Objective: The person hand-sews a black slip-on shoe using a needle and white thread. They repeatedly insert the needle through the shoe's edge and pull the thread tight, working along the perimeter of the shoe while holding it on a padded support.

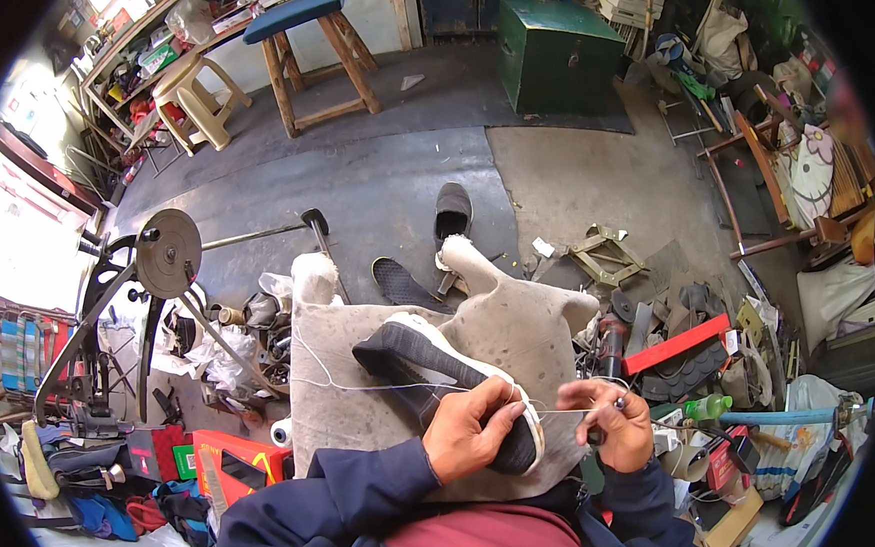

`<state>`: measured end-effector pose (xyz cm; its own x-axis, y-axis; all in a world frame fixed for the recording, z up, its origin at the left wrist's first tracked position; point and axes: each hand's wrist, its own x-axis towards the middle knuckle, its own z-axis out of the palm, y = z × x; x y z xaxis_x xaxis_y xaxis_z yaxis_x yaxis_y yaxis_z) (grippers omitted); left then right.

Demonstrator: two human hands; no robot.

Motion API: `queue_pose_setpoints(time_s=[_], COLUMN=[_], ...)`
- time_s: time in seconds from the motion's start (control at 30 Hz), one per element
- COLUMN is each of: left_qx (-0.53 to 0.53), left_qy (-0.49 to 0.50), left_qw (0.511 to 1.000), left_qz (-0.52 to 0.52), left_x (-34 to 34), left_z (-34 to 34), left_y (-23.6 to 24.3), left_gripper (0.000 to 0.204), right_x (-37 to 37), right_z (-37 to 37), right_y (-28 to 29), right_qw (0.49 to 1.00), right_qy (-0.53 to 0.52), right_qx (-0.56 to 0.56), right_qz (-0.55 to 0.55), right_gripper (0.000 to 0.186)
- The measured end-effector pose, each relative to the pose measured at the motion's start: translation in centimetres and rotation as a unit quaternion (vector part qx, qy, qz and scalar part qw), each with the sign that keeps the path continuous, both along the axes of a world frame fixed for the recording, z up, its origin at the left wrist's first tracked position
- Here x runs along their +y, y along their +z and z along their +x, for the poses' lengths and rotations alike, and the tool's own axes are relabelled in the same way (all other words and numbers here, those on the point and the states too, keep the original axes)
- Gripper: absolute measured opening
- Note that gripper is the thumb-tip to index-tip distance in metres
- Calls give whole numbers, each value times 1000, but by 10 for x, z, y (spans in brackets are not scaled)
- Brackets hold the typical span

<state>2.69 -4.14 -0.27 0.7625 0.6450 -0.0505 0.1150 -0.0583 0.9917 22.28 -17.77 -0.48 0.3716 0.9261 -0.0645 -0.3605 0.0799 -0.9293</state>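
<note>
A dark grey shoe (425, 359) with a white sole edge lies on its side, slanting across the pale, stained cloth (336, 420) on my lap. My left hand (470, 434) is closed on its near end, with thumb and fingers pressed at the sole edge. White thread (560, 412) runs from there, taut, to my right hand (615, 425). My right fingers are curled round the thread, slightly blurred, with a ring on one. Something small and dark shows beneath them, its kind unclear. More thread lies in a loose loop over the cloth and shoe.
Beyond the cloth, a dark slip-on shoe (453, 210) and a dark insole-like piece (404, 282) lie on the floor. A black machine with a round wheel (168, 254) stands left. Tools and scraps crowd the right, near a red bar (674, 344). A green chest (559, 55) is farther back.
</note>
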Motion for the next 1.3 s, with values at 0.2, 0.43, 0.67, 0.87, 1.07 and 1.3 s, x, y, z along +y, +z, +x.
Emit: queue_pose_setpoints(time_s=[0.2, 0.43, 0.67, 0.87, 1.07, 1.3], left_qx=[-1, 14, -4, -55, -200, -220], left_qy=[3, -9, -15, 96, 261, 379], left_qw=[1000, 999, 992, 985, 938, 887], left_qz=[-8, -27, -123, -134, -113, -144], left_x=[0, 2, 8, 37, 116, 178], left_z=[-1, -3, -5, -31, -82, -155], left_y=[-1, 2, 5, 20, 15, -2], left_gripper=[11, 11, 9, 20, 23, 24], right_x=[20, 22, 20, 18, 16, 17], right_z=[-7, -30, -29, -28, -25, -24], right_y=[2, 10, 11, 2, -5, -13], right_qw=[997, 902, 866, 878, 886, 895], right_qy=[21, 57, 60, 55, 45, 29], right_qx=[48, -379, -451, -433, -427, -422], right_qz=[-61, -199, -209, -196, -174, -143], right_gripper=[25, 47, 51, 53, 52, 50])
